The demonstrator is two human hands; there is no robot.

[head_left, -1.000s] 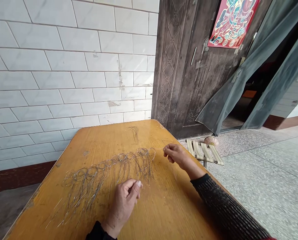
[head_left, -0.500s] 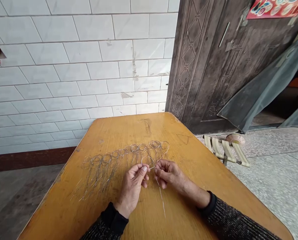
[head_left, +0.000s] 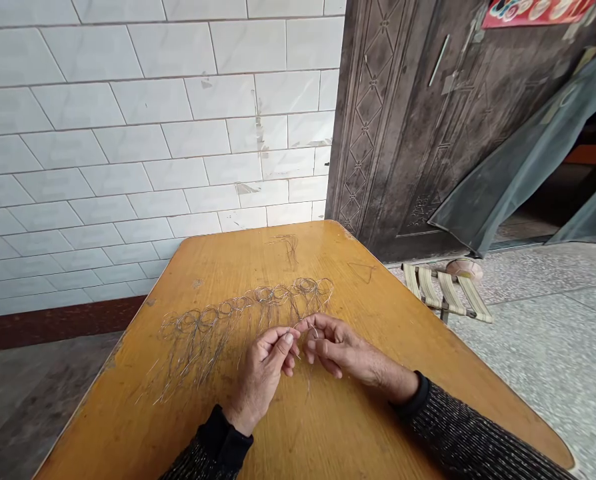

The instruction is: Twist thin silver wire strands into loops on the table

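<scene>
My left hand (head_left: 261,370) pinches a thin wire between thumb and forefinger, above the middle of the table. Close by on its right, my right hand (head_left: 341,350) has its fingers curled round the same wire, the forefinger reaching toward the left fingertips. A small bend of the wire (head_left: 315,329) shows at the right fingers, and a faint tail hangs below. Just beyond both hands lies a row of looped wires (head_left: 264,295), their long loose ends pointing toward me.
More thin wires (head_left: 291,248) lie near the far end of the wooden table (head_left: 378,413), with a bent wire (head_left: 363,272) at its right. A strapped folding stool (head_left: 448,293) stands right of the table. Behind are a tiled wall (head_left: 143,133) and a dark door (head_left: 403,133).
The open wire loop between my hands has moved and now shows as a smaller bend at my right fingers. My right forefinger has reached left toward my left fingertips. The view has shifted slightly.
</scene>
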